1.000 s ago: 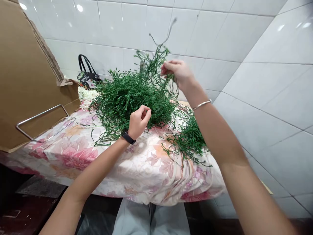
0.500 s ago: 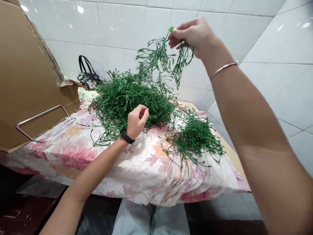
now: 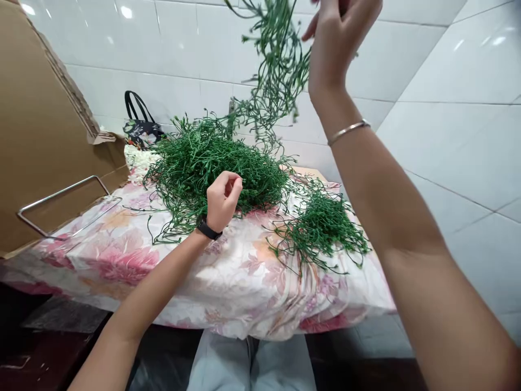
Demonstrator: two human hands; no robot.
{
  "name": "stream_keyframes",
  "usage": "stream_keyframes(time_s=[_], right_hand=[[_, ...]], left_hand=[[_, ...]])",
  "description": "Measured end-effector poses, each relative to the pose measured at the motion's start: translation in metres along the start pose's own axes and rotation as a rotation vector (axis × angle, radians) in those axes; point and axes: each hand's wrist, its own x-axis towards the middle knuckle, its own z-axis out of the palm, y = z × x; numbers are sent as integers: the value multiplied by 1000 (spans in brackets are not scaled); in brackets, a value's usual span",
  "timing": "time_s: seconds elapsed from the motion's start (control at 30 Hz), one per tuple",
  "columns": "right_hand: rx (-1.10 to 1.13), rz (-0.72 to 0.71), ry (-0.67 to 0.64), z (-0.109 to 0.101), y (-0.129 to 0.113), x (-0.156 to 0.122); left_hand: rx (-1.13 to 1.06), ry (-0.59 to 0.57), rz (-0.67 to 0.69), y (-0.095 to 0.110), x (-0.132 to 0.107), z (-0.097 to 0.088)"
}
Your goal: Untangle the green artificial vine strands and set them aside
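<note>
A big heap of green plastic sprigs [image 3: 211, 160] lies on a table under a floral cloth [image 3: 228, 282]. A smaller heap of the same sprigs [image 3: 321, 225] sits to its right. My right hand [image 3: 340, 32] is raised at the top of the view, closed on a tangled bunch of green sprigs [image 3: 277, 70] that hangs down above the big heap. My left hand [image 3: 222, 198], with a black wristband, hovers at the front edge of the big heap with fingers curled in a pinch; what they hold is too small to make out.
A large brown cardboard sheet [image 3: 40, 119] leans at the left, with a bent metal rod frame [image 3: 65, 203] in front of it. A black handbag [image 3: 138, 127] and white flowers [image 3: 142, 160] sit behind the heap. White tiled walls close in behind and at the right.
My right hand has lifted the bunch of sprigs from the top of the big heap up to the top of the view. My left hand has hardly moved.
</note>
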Motion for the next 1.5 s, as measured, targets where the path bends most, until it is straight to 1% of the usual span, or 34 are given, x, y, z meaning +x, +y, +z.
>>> stream_keyframes(time_s=[0.07, 0.1, 0.17, 0.23, 0.3, 0.33, 0.4, 0.47, 0.53, 0.57, 0.6, 0.67, 0.7, 0.73, 0.77, 0.8, 0.9, 0.97, 1.0, 1.07, 1.13, 1.17, 1.2, 1.3, 1.33, 1.37, 1.4, 1.47, 1.5], right_hand=[[-59, -14, -20, 14, 5, -24], [-90, -19, -37, 22, 9, -39], [-155, -22, -80, 38, 17, -70], [-215, -23, -130, 54, 25, -99], [-270, -38, -207, 68, 30, -122], [-304, -54, -266, 74, 30, -131], [-408, -97, -348, 85, 29, -145], [-513, -133, -374, 91, 26, -152], [-524, -143, -336, 91, 24, -155], [-486, -138, -272, 88, 24, -154], [-435, -131, -166, 84, 25, -152], [-343, -118, 117, 74, 30, -146], [-327, -114, 239, 69, 33, -142], [-340, -113, 314, 65, 37, -138], [-375, -117, 330, 61, 42, -133], [-424, -125, 300, 59, 47, -129], [-538, -161, 145, 55, 62, -118], [-527, -150, 89, 53, 72, -113], [-508, -130, 85, 52, 77, -112], [-455, -67, 137, 49, 85, -110], [-374, 7, 246, 46, 91, -107], [-323, 41, 307, 45, 93, -105], [-270, 72, 363, 44, 95, -103], [-98, 177, 489, 45, 98, -92], [-32, 224, 513, 45, 99, -87], [41, 273, 531, 46, 100, -83], [118, 319, 548, 46, 101, -78], [268, 376, 586, 44, 103, -71], [338, 381, 604, 42, 104, -68]], left_hand=[[-202, -21, -157, 1, 6, -3], [-309, -64, -255, 3, 10, -6], [-483, -211, -435, 6, 16, -11], [-599, -360, -535, 11, 19, -16], [-671, -453, -560, 14, 18, -17], [-685, -476, -558, 15, 17, -17], [-657, -487, -555, 15, 14, -16], [-593, -489, -558, 14, 11, -14], [-562, -501, -569, 11, 11, -13], [-560, -502, -569, 9, 11, -13], [-564, -495, -563, 7, 11, -13], [-569, -478, -538, 5, 12, -13], [-567, -476, -521, 3, 12, -13], [-563, -480, -503, 3, 12, -13], [-556, -482, -484, 2, 11, -12], [-542, -475, -465, 2, 11, -11], [-472, -421, -419, 2, 10, -10], [-430, -385, -418, 3, 10, -10], [-416, -373, -415, 3, 10, -11], [-393, -355, -387, 3, 12, -13], [-363, -341, -335, 4, 14, -15], [-334, -304, -302, 4, 14, -16], [-288, -234, -259, 4, 14, -15], [-106, 91, -54, 8, 9, -13], [-56, 176, 24, 9, 6, -12], [-11, 209, 100, 12, 3, -12], [32, 193, 173, 14, 0, -12], [147, 88, 329, 19, -7, -12], [216, 26, 406, 21, -10, -12]])
